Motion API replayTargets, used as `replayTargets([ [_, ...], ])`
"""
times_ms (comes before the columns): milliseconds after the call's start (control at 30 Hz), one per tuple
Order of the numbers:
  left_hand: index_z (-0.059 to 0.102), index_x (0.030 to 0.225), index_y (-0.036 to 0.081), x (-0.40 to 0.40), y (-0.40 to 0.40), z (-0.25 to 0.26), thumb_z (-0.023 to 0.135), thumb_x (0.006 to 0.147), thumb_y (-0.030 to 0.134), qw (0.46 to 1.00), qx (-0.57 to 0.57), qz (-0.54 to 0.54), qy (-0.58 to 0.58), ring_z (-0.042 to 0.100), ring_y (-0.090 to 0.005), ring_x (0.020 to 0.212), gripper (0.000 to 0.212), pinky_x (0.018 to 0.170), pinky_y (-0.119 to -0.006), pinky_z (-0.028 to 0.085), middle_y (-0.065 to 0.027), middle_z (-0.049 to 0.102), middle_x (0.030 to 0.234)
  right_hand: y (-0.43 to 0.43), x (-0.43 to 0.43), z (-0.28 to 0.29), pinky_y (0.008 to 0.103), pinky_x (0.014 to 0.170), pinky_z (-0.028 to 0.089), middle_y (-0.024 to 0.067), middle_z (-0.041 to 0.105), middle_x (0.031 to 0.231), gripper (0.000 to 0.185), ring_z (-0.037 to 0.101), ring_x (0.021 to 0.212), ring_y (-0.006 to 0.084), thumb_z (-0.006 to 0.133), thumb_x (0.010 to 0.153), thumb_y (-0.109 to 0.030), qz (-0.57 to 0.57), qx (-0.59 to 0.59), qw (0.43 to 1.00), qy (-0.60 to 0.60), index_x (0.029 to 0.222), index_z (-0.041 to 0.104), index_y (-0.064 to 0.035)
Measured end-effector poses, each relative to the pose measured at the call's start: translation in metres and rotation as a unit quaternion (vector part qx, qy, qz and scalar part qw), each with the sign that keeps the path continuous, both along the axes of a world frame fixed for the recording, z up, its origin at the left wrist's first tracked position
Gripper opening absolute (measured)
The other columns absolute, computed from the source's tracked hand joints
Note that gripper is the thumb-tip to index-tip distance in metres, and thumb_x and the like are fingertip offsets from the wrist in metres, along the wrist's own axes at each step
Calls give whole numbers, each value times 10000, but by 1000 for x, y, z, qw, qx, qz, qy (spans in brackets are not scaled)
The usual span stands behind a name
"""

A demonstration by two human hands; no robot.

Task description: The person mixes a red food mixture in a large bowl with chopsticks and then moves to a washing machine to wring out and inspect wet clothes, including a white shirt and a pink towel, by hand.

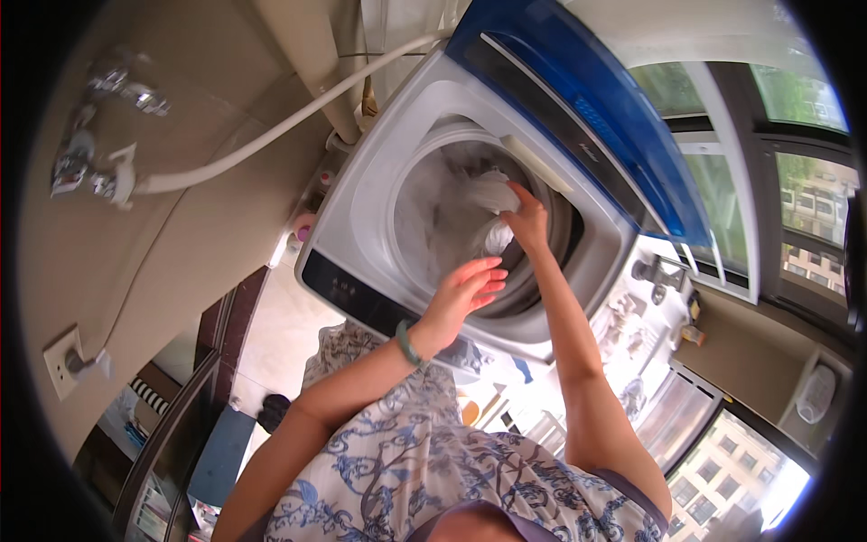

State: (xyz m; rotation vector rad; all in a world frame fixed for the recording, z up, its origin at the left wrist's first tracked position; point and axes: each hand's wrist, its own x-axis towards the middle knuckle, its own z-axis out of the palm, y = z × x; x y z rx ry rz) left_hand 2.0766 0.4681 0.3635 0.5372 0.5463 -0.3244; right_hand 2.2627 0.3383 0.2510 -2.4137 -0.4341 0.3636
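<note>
Before me stands a top-loading washing machine with its blue lid raised. My right hand reaches into the drum and grips a bunched white cloth. Part of that cloth hangs below my fingers. Over the near rim of the drum is my left hand, fingers apart and holding nothing, with a green bangle on its wrist. The inside of the drum looks greyish and blurred, so what lies at its bottom cannot be made out.
A pale hose runs from a wall tap to behind the machine. Left of me a plug sits in a wall socket. Windows line the right side. A cluttered white sink area lies right of the machine.
</note>
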Motion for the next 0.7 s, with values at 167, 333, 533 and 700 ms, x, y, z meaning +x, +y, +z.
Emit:
replayTargets([
  [167,505,1153,84,0,-33,29,529,929,306,959,-278,33,50,535,-248,1114,316,964,-380,423,-135,560,1169,-4,-29,223,267,734,489,86,683,938,561,626,810,135,652,577,-16,33,-42,998,40,1134,629,-78],
  [333,-173,1400,70,1,-39,25,713,714,530,915,-387,39,109,414,-415,1216,1211,1029,-470,367,-291,247,1373,-6,-39,344,313,794,505,108,676,966,536,644,835,216,705,583,-18,111,-68,991,-41,1106,657,-126],
  [533,-233,1395,76,18,-11,-20,655,654,676,887,-453,61,70,130,-528,1316,1303,1062,-587,248,-334,-46,1442,21,-41,465,411,846,524,95,611,984,653,599,937,209,718,592,46,332,-230,892,-204,1185,614,-207],
  [700,-16,1439,56,33,-3,36,611,622,730,851,-518,23,81,163,-511,1317,1231,1065,-593,241,-289,41,1460,7,-50,516,440,1060,391,-15,672,882,447,564,995,143,762,682,-127,493,-379,684,-381,1091,589,-182],
])
